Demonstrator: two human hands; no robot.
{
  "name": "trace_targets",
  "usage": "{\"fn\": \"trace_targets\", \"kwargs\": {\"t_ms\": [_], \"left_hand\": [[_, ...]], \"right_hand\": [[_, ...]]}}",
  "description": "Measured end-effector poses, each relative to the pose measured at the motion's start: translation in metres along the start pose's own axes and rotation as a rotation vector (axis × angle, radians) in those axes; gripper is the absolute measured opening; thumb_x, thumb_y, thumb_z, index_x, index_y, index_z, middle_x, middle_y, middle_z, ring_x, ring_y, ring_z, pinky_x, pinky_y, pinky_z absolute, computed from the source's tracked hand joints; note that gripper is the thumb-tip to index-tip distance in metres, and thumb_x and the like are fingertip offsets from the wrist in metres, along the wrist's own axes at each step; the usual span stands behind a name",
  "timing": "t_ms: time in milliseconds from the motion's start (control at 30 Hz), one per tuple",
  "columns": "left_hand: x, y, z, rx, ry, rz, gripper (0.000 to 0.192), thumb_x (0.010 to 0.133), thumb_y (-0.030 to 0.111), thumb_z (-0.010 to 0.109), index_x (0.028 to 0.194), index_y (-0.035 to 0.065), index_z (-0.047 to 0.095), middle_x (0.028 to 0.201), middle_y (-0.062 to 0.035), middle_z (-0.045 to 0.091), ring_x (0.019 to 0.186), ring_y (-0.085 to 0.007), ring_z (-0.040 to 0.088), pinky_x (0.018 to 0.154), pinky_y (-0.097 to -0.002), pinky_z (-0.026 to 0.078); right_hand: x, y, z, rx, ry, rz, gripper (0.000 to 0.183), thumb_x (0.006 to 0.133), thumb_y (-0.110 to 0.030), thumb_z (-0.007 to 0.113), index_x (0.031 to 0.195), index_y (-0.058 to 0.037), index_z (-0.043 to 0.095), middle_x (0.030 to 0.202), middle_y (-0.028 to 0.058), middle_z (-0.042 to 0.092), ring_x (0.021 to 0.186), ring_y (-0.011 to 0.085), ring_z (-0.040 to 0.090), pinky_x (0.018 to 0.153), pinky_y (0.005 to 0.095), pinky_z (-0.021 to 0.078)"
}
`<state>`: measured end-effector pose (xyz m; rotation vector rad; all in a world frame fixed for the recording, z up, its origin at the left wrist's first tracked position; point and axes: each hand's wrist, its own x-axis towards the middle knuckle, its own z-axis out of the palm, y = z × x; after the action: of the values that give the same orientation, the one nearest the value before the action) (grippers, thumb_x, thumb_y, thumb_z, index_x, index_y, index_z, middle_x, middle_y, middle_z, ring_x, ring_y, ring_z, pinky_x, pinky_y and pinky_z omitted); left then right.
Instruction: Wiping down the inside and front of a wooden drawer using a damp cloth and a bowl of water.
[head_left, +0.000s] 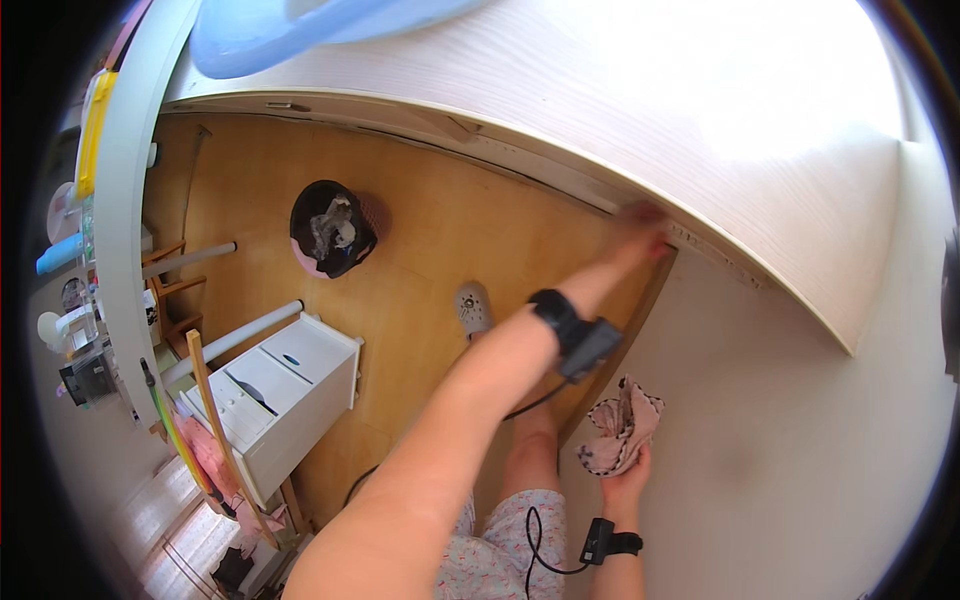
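My left hand (641, 225) reaches up and to the right, at the front edge of a pale wood-grain shelf board (525, 112). It is motion-blurred and partly under the edge, so its grip is unclear. In my right hand (628, 480) is a crumpled pink cloth (626, 431) with a dark-and-white stitched border. This hand is lower down, beside the pale wall (735, 465). Each wrist wears a black strap with a small device and a cable.
A blue plastic item (247, 45) rests on the board. A bin (306, 259) with a black liner holds rubbish on the wooden floor (420, 217). A white drawer cabinet (307, 420) stands at left, near a white upright post (124, 202). A grey clog (471, 309) is on my foot.
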<state>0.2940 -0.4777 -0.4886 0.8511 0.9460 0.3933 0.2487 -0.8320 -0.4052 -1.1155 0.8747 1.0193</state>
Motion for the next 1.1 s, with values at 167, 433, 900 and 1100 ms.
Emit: {"fn": "trace_targets", "kwargs": {"t_ms": [167,433,900,1100], "left_hand": [[-0.007,0.022,-0.124,0.805,0.812,0.357,0.026,0.084,0.014,0.054,0.107,0.0005,0.056,0.093,-0.0218,0.063,0.091,-0.0326,0.061,0.077,-0.0425,0.049],[0.042,0.058,-0.209,1.989,0.195,0.496,0.042,0.089,0.021,0.047,0.125,0.0008,0.048,0.114,-0.0173,0.060,0.104,-0.0287,0.058,0.089,-0.0433,0.045],[0.072,0.093,0.052,1.545,-0.126,0.550,0.031,0.090,0.027,0.044,0.068,0.0099,0.058,0.048,-0.0057,0.051,0.047,-0.0164,0.053,0.051,-0.0338,0.043],[0.075,0.041,0.229,1.572,-0.105,0.950,0.031,0.086,0.024,0.047,0.065,0.0088,0.063,0.057,-0.0076,0.059,0.062,-0.0238,0.061,0.062,-0.0353,0.048]], "right_hand": [[-0.013,0.006,0.004,-0.018,0.028,0.007,0.043,0.092,-0.028,0.040,0.128,-0.0046,0.046,0.129,0.0115,0.051,0.117,0.0290,0.049,0.103,0.0430,0.0356],[-0.012,0.035,0.016,-0.028,0.054,0.063,0.044,0.091,-0.025,0.043,0.129,-0.0026,0.043,0.127,0.0125,0.052,0.116,0.0299,0.050,0.099,0.0438,0.0400],[0.004,0.032,-0.024,0.408,0.006,0.038,0.043,0.091,-0.026,0.044,0.130,-0.0063,0.044,0.129,0.0124,0.051,0.116,0.0315,0.050,0.099,0.0465,0.0394],[0.016,0.049,-0.046,0.547,-0.058,-0.054,0.044,0.092,-0.028,0.043,0.131,-0.0081,0.044,0.131,0.0111,0.049,0.118,0.0302,0.048,0.100,0.0467,0.0386]]}}
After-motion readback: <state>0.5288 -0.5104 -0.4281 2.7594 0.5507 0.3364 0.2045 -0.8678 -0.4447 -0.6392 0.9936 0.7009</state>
